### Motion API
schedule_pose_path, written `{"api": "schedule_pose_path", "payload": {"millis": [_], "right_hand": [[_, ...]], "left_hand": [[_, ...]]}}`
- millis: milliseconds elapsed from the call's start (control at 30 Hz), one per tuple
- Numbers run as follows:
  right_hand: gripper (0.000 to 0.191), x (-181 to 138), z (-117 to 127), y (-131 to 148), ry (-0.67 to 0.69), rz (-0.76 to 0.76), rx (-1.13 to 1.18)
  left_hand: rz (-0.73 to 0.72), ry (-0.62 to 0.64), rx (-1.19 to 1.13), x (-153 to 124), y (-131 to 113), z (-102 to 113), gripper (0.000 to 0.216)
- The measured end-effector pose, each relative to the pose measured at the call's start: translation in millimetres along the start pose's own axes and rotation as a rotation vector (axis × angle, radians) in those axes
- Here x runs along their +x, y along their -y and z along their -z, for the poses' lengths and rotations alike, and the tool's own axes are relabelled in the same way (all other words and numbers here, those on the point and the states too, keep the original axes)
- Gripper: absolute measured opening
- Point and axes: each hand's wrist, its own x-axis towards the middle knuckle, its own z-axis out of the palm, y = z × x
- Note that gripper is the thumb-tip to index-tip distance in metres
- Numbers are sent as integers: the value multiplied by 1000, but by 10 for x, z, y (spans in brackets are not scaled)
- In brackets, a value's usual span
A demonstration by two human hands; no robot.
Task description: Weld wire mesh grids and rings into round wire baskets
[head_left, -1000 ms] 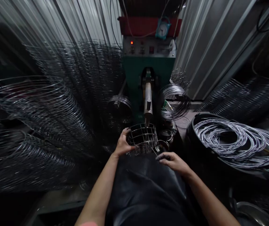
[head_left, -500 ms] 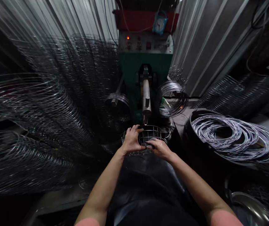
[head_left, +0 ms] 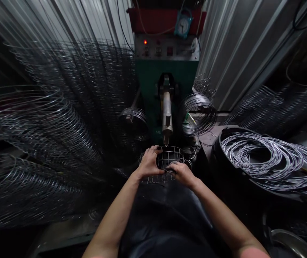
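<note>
A wall of corrugated metal sheet fills the top of the view, and a green welding machine with a red top and a grey switch panel stands at upper centre. A dense mass of hanging silvery wire hoops spreads across the left of the frame. At the right, a large black round tub holds loose coils of bright wire. A dark apron covers the person's lap at bottom centre.

Compared with a second ago, both hands now hold the round wire-mesh basket, where only the left hand held it then, and the right hand was apart from it. The basket has also moved to sit level and centred, just below the tip of the machine's silvery vertical electrode arm.

Both forearms angle up and inward from the bottom corners. The left hand is clenched around the basket's near left side, its fingers curled over the rim. The right hand grasps the near right side, with something small and dark at its fingertips, too small to tell.
</note>
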Motion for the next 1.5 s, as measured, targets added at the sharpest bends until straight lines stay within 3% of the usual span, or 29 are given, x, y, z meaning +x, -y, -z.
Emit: {"api": "schedule_pose_path", "payload": {"millis": [367, 667, 800, 867, 1033, 1167, 1267, 1367, 1500], "right_hand": [[18, 322, 125, -18, -9, -20, -97], [22, 342, 103, 26, -19, -170, -182], [19, 487, 105, -24, -73, -222, -189], [18, 498, 100, -56, -163, -223, -124], [33, 73, -26, -232, -514, -272, 215], [31, -604, -406, -460, -480, -472, 405], [29, -1013, -719, -568, -466, -549, 395], [28, -1156, -834, -590, -504, -620, 426], [35, -1090, -719, -578, -560, -800, 717]], "left_hand": [[20, -65, -87, 205, 235, -13, 83], [34, -97, -49, 300, 233, -15, 81], [87, -93, -51, 459, 264, -2, 80], [107, -91, -77, 502, 273, -2, 80], [95, -105, -59, 468, 234, 6, 86], [133, -118, -37, 492, 237, 30, 85], [175, -114, -57, 575, 282, 55, 84], [216, -115, -56, 654, 312, 86, 80], [225, -109, -32, 715, 268, 121, 76]]}}
